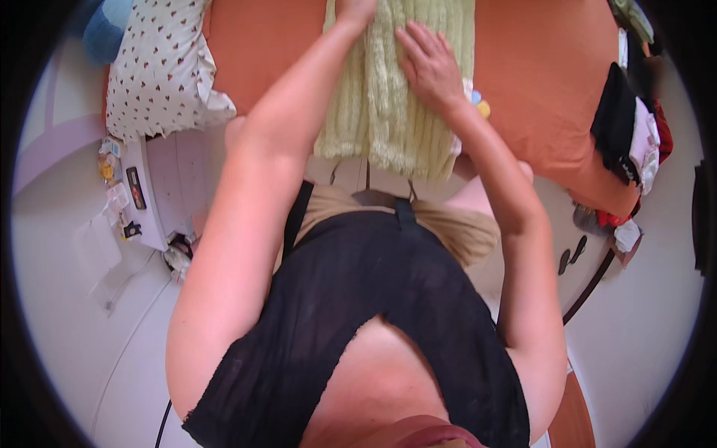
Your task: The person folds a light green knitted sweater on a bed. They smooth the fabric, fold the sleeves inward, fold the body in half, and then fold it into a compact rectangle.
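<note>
A pale green, ribbed, fluffy cloth lies lengthwise over the orange sheet of a bed, its near end hanging at the bed's edge by my knees. My right hand rests flat on the cloth's right part, palm down, fingers slightly apart and pointing away from me. At the cloth's upper left is my left hand, cut off by the picture's top edge, so its fingers are hidden. Small blue and yellow shapes show at the cloth's right edge, beside my right wrist.
A white patterned pillow lies on the bed's left, with a blue plush item beyond. Dark and pale folded clothes sit at the right edge of the orange sheet. A white cabinet with small items stands at left.
</note>
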